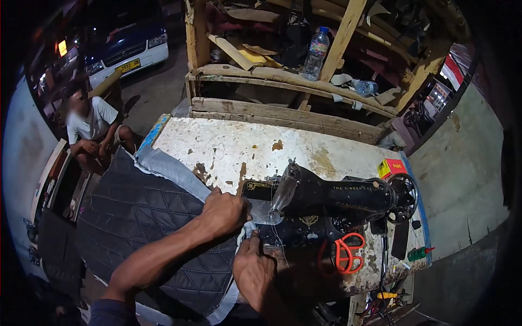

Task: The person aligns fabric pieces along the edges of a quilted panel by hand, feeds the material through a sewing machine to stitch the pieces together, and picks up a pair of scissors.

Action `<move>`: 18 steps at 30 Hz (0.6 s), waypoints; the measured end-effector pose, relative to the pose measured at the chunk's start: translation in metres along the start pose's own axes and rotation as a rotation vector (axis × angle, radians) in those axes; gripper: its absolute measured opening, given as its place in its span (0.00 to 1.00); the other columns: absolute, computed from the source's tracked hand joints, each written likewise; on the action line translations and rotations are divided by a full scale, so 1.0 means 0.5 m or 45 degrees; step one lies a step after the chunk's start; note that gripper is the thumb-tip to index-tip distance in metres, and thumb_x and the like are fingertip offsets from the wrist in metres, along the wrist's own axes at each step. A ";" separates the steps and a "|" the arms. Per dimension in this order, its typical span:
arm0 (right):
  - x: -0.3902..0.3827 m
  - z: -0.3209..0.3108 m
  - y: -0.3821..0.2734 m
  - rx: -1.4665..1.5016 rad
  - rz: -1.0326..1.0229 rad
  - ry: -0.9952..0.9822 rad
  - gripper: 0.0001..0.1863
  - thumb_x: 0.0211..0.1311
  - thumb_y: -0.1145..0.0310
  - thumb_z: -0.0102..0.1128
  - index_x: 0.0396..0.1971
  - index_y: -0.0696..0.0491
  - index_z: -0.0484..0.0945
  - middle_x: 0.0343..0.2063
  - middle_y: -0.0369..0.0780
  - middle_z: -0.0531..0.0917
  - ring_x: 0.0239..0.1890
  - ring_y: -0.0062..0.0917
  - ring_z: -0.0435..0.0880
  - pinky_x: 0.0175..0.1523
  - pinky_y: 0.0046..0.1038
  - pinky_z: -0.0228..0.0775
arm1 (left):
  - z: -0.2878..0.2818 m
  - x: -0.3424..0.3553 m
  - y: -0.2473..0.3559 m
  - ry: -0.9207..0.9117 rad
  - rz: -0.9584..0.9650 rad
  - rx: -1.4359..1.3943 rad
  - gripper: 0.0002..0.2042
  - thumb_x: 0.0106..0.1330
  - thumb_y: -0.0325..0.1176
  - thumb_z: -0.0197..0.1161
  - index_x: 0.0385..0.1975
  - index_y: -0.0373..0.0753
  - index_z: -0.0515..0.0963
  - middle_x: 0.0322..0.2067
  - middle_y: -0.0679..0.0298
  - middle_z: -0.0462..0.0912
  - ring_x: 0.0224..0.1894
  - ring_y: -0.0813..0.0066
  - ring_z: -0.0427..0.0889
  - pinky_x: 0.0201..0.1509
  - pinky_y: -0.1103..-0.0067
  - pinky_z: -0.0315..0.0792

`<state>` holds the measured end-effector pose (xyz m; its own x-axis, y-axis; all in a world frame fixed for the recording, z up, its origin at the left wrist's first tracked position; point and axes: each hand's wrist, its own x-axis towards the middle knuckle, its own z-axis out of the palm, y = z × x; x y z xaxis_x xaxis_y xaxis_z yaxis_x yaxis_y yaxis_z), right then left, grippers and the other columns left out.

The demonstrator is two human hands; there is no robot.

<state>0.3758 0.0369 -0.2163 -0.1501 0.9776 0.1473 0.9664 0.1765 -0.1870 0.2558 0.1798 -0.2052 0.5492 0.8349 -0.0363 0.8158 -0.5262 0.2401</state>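
Observation:
A black quilted fabric piece (157,217) with a light grey border strip (176,167) hangs over the left side of the worktable. My left hand (224,211) is closed in a fist on the grey border, just left of the sewing machine's needle area. Close below it, my right hand (254,270) grips the border with its fingertips, beside the machine bed. The black sewing machine (337,193) stands with its needle end toward my hands and its handwheel at the right. A thread hangs from the needle end. The needle tip cannot be made out.
Orange-handled scissors (348,254) lie on the stained white worktable (234,141), right of my hands. A red and yellow box (390,168) and a green bottle (420,254) are near its right edge. Behind stands a wooden shelf (283,76) with a water bottle (316,54). A person (95,119) sits at left.

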 end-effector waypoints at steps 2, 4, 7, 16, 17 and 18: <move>0.006 0.001 -0.007 0.040 0.117 0.035 0.12 0.68 0.73 0.55 0.46 0.65 0.78 0.49 0.59 0.84 0.28 0.39 0.90 0.27 0.38 0.83 | 0.001 0.002 0.002 0.003 -0.046 -0.039 0.14 0.67 0.50 0.69 0.36 0.46 0.89 0.28 0.53 0.90 0.35 0.52 0.91 0.47 0.56 0.78; 0.017 -0.005 0.002 0.115 0.131 0.041 0.16 0.69 0.73 0.54 0.52 0.65 0.75 0.45 0.56 0.83 0.28 0.40 0.90 0.28 0.39 0.83 | -0.011 0.005 0.012 -0.034 -0.096 -0.042 0.14 0.67 0.49 0.69 0.35 0.44 0.89 0.29 0.52 0.90 0.36 0.52 0.91 0.46 0.56 0.80; 0.030 -0.010 0.014 0.260 0.180 0.078 0.28 0.70 0.74 0.51 0.68 0.65 0.66 0.36 0.50 0.80 0.29 0.44 0.89 0.31 0.42 0.82 | -0.021 0.019 0.021 -0.131 -0.178 -0.015 0.13 0.66 0.45 0.69 0.35 0.41 0.88 0.30 0.49 0.90 0.39 0.50 0.92 0.44 0.57 0.84; 0.055 -0.027 0.021 0.236 0.215 -0.242 0.26 0.71 0.75 0.47 0.68 0.62 0.69 0.55 0.55 0.71 0.40 0.56 0.86 0.45 0.55 0.81 | -0.030 0.021 -0.019 -0.266 -0.240 -0.006 0.16 0.66 0.51 0.69 0.44 0.49 0.90 0.37 0.50 0.91 0.42 0.50 0.91 0.48 0.58 0.84; 0.058 -0.032 0.024 0.206 0.216 -0.308 0.26 0.73 0.74 0.46 0.69 0.62 0.68 0.57 0.54 0.71 0.42 0.56 0.86 0.46 0.55 0.80 | -0.044 0.023 -0.018 -0.294 -0.265 0.036 0.15 0.66 0.50 0.69 0.44 0.51 0.90 0.38 0.51 0.91 0.43 0.51 0.91 0.49 0.58 0.84; 0.058 -0.018 0.034 0.198 0.179 -0.275 0.24 0.76 0.72 0.43 0.68 0.63 0.68 0.59 0.53 0.72 0.45 0.54 0.86 0.48 0.54 0.80 | -0.044 0.022 -0.034 -0.317 -0.255 0.088 0.14 0.66 0.51 0.70 0.43 0.52 0.91 0.38 0.52 0.91 0.44 0.51 0.91 0.49 0.59 0.84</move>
<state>0.3899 0.0672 -0.2065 -0.0741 0.9924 -0.0979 0.9397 0.0366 -0.3401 0.2442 0.2016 -0.1882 0.3973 0.8621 -0.3147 0.9177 -0.3725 0.1382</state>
